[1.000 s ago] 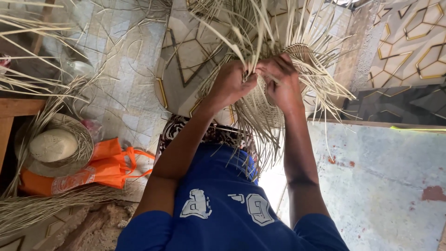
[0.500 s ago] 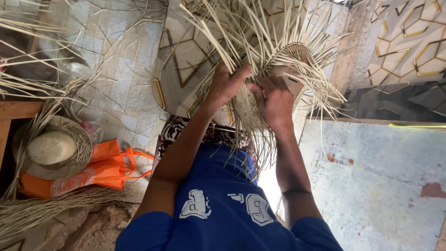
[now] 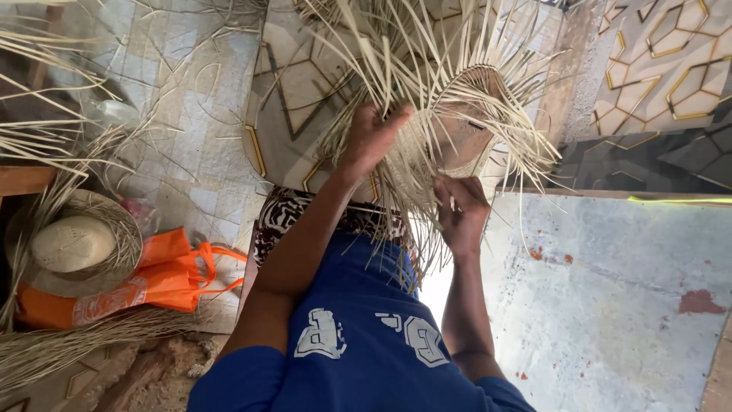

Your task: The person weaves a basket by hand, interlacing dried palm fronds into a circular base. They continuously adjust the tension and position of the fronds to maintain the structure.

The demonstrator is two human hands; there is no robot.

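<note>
Straw, pale and half-woven into a round hat shape with loose strands fanning out [image 3: 457, 114], sits raised in front of me, above my lap. My left hand [image 3: 374, 137] is clenched around a bunch of the strands near the woven crown, I judge to steady the piece. My right hand [image 3: 461, 214] sits lower, fingers pinched on a few hanging strands, seemingly to keep them taut. Off to my left, a finished pale straw hat with a frayed brim [image 3: 72, 248] rests on an orange plastic bag with looped handles [image 3: 152, 278]; I cannot see what the bag holds. A bundle of dry loose straw [image 3: 69, 347] lies just below it.
</note>
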